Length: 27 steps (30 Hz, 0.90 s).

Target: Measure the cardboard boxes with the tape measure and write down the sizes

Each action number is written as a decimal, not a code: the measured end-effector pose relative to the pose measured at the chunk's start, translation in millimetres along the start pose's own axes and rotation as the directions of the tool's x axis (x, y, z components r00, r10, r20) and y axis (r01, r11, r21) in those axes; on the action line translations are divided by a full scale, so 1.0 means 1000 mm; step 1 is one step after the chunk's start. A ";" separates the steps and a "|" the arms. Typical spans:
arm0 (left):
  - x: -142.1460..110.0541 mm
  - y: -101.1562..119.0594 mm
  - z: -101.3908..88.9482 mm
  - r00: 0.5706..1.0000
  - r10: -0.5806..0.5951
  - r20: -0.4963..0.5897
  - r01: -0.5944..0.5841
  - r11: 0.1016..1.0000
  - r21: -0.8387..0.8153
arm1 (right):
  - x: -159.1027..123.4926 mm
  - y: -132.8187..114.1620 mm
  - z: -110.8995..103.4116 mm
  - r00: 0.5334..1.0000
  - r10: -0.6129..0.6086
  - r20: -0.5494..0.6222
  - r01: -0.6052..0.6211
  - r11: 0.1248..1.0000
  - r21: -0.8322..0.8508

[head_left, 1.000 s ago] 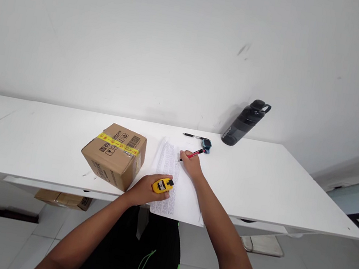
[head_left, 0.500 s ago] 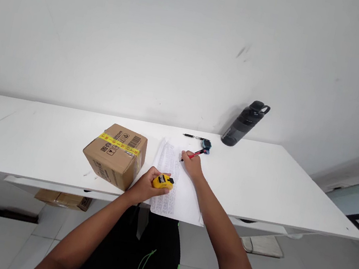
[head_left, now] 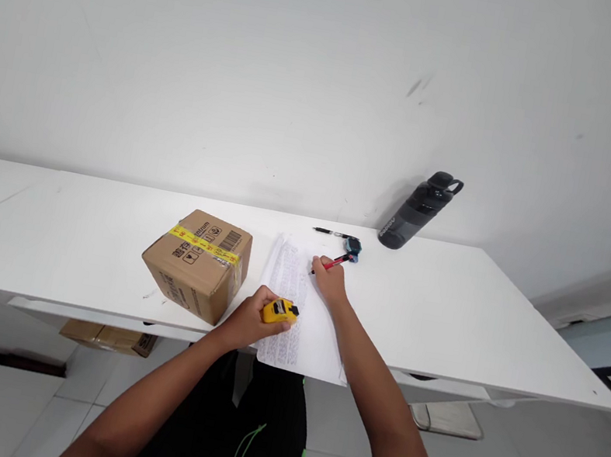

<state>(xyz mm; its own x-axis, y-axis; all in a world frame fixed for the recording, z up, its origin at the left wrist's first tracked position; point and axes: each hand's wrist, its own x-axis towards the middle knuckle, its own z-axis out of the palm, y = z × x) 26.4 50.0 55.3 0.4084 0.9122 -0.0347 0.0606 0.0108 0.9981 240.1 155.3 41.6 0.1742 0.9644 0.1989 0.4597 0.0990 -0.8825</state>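
Observation:
My left hand point(head_left: 249, 319) is closed around a yellow tape measure point(head_left: 280, 311) above the lower part of a written-on sheet of paper point(head_left: 315, 340). Between the fingers of my right hand point(head_left: 330, 280) is a red pen point(head_left: 333, 262), its tip at the upper part of the sheet, right of the rows of handwriting. A taped cardboard box point(head_left: 198, 265) sits just left of the paper and of my left hand. The paper's lower edge hangs slightly over the desk's front.
On the white desk point(head_left: 444, 316), a black pen point(head_left: 333, 232) and a small dark watch-like object point(head_left: 352, 247) lie beyond my right hand. A dark water bottle point(head_left: 420, 211) stands near the wall. Another cardboard box point(head_left: 106, 337) is below the desk at left.
My left hand has turned the tape measure slightly, its thumb shifting along the side. My right hand has moved a little to the right with the red pen.

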 end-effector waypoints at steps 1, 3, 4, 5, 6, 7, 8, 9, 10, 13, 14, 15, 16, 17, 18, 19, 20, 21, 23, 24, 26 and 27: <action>-0.001 -0.001 0.001 1.000 0.020 -0.006 -0.019 0.999 0.046 | 0.000 0.000 -0.001 1.000 0.000 0.005 0.000 1.000 -0.007; -0.004 -0.003 0.003 0.998 0.056 -0.033 -0.051 0.990 0.131 | -0.001 -0.001 -0.002 1.000 0.002 0.010 -0.001 1.000 -0.019; -0.006 -0.004 0.004 0.996 0.070 -0.046 -0.062 0.985 0.158 | -0.001 -0.001 -0.003 1.000 0.000 0.012 0.000 1.000 -0.026; -0.007 -0.004 0.004 0.995 0.082 -0.055 -0.070 0.981 0.181 | -0.002 -0.001 -0.004 1.000 -0.002 0.012 0.003 0.999 -0.036; -0.008 -0.004 0.005 0.994 0.091 -0.062 -0.076 0.976 0.203 | -0.003 -0.001 -0.004 1.000 -0.005 0.015 0.006 0.999 -0.047; -0.009 -0.004 0.005 0.993 0.098 -0.065 -0.081 0.971 0.226 | -0.004 -0.002 -0.004 1.000 -0.008 0.019 0.009 0.998 -0.062; -0.010 -0.004 0.005 0.992 0.103 -0.066 -0.083 0.965 0.249 | -0.005 -0.002 -0.004 1.000 -0.012 0.023 0.014 0.997 -0.080; -0.011 -0.003 0.005 0.992 0.103 -0.067 -0.081 0.958 0.276 | -0.006 -0.003 -0.003 1.000 -0.017 0.023 0.019 0.995 -0.103; -0.012 -0.003 0.005 0.993 0.099 -0.070 -0.073 0.949 0.307 | -0.007 -0.005 -0.002 1.000 -0.023 0.017 0.025 0.991 -0.130; -0.015 -0.004 0.005 0.987 0.132 -0.095 -0.078 0.895 0.439 | -0.009 -0.012 0.000 0.998 -0.056 -0.006 0.053 0.972 -0.230; -0.017 -0.006 0.006 0.977 0.190 -0.095 -0.118 0.858 0.499 | -0.010 -0.016 -0.001 0.998 -0.064 -0.001 0.061 0.962 -0.268; -0.019 -0.009 0.006 0.959 0.274 -0.076 -0.186 0.806 0.562 | -0.012 -0.019 -0.003 0.998 -0.068 0.014 0.069 0.951 -0.302; -0.021 -0.012 0.006 0.928 0.371 -0.035 -0.272 0.738 0.618 | -0.014 -0.022 -0.007 0.997 -0.068 0.035 0.076 0.940 -0.332; -0.023 -0.015 0.006 0.884 0.467 0.020 -0.363 0.660 0.658 | -0.017 -0.025 -0.011 0.996 -0.065 0.057 0.081 0.930 -0.358; -0.025 -0.017 0.006 0.832 0.550 0.073 -0.445 0.584 0.679 | -0.023 -0.028 -0.018 0.994 -0.062 0.086 0.089 0.923 -0.375; -0.027 -0.018 0.005 0.780 0.616 0.106 -0.509 0.527 0.680 | -0.030 -0.031 -0.025 0.992 -0.059 0.113 0.098 0.919 -0.381; -0.028 -0.018 0.005 0.727 0.677 0.115 -0.561 0.488 0.669 | -0.039 -0.035 -0.032 0.987 -0.057 0.148 0.109 0.919 -0.379; -0.031 -0.016 0.004 0.671 0.735 0.099 -0.605 0.465 0.647 | -0.050 -0.039 -0.040 0.975 -0.049 0.216 0.120 0.935 -0.333; -0.037 -0.006 0.005 0.558 0.830 0.012 -0.683 0.451 0.574 | -0.079 -0.050 -0.052 0.908 -0.083 0.411 0.132 0.987 -0.092; -0.042 0.002 0.005 0.510 0.859 -0.040 -0.720 0.451 0.527 | -0.096 -0.059 -0.055 0.834 -0.134 0.535 0.111 0.991 0.076; -0.055 0.022 0.006 0.462 0.879 -0.115 -0.773 0.463 0.434 | -0.130 -0.083 -0.055 0.681 -0.282 0.676 0.023 0.931 0.365; -0.062 0.034 0.007 0.463 0.877 -0.132 -0.783 0.474 0.402 | -0.146 -0.097 -0.052 0.669 -0.341 0.661 0.009 0.893 0.451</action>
<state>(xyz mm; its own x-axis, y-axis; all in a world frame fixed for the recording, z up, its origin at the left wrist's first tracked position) 8.8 -9.3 90.8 0.1215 0.4858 0.8656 0.0750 -0.8740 0.4801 215.0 -7.7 120.1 -0.6153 0.7734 0.1523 0.0195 0.2080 -0.9779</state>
